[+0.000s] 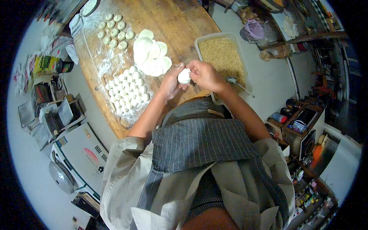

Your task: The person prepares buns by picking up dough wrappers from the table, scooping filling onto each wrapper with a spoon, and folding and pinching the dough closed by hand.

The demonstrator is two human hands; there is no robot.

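A white filled dough bun [184, 76] rests in my left hand [172, 82], whose fingers curl around its side. My right hand [206, 75] pinches the bun's upper edge with thumb and fingertips. Just beyond my hands lies an overlapping pile of flat round dough wrappers [153, 53]. To the right stands a rectangular plastic tub [196, 44] of yellowish-brown filling [222, 53], with a metal spoon [232, 80] at its near right side.
Small dough pieces [130, 90] stand in rows at the left of the floured wooden table [176, 23]. Several finished buns [115, 32] sit farther back. A cloth [76, 25] hangs at the far left corner. Shelves [303, 40] stand beyond the tub.
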